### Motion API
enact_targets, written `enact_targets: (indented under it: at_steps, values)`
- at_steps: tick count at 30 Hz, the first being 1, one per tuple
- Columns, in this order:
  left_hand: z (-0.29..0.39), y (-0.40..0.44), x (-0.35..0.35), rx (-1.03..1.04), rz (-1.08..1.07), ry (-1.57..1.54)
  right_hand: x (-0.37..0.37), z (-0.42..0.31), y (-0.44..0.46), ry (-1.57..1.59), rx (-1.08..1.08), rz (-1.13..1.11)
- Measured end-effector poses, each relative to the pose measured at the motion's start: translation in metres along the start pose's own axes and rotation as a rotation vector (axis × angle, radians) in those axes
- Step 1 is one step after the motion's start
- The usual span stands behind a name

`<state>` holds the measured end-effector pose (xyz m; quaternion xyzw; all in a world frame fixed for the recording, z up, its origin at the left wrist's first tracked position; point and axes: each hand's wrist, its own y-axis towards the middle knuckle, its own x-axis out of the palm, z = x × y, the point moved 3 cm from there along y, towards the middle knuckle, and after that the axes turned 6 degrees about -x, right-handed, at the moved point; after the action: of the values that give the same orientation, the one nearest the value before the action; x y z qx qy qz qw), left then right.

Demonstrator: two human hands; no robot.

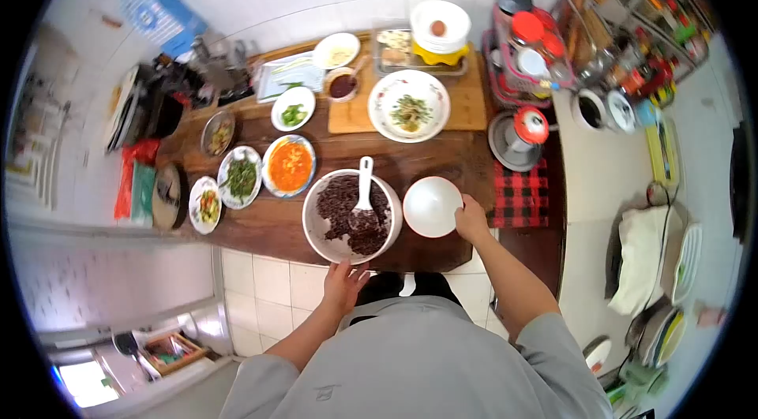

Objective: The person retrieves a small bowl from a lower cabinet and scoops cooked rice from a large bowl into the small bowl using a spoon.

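Note:
A large white bowl (309, 239) of dark purple-black rice (338, 202) stands at the table's front edge. A white rice paddle (365, 182) lies in it, handle pointing away from me, its blade coated with rice. My left hand (343, 288) is at the near rim of this bowl, fingers apart and seeming to touch its outer side. Just to the right is a smaller white bowl (433, 206) with a thin red rim, with no food in it. My right hand (472, 221) grips that bowl by its right edge.
Dishes stand on the wooden table (355, 152): a red-orange dish (289, 166), leafy greens (240, 177), a plate of shredded food (410, 111). Behind is a cutting board (466, 115). A red-lidded jar (530, 127) and pink basket (545, 64) stand right.

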<state>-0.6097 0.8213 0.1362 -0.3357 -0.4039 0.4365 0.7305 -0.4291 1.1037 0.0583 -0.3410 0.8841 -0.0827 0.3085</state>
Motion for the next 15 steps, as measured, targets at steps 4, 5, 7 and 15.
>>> enact_targets:
  at_steps: [4,5,7,15]
  values:
    - [0.014,0.012,0.003,0.058,0.133,0.028,-0.005,-0.018,0.010,-0.165,-0.193,0.074]
    - [0.024,0.015,0.005,0.068,0.156,0.062,-0.012,-0.037,0.007,-0.246,-0.293,0.159]
    - [0.043,0.019,0.002,0.076,0.202,0.140,-0.019,-0.096,0.008,-0.250,-0.547,0.101]
    - [0.127,0.046,0.015,0.678,0.140,0.527,0.024,-0.234,0.035,-0.755,-0.470,-0.442]
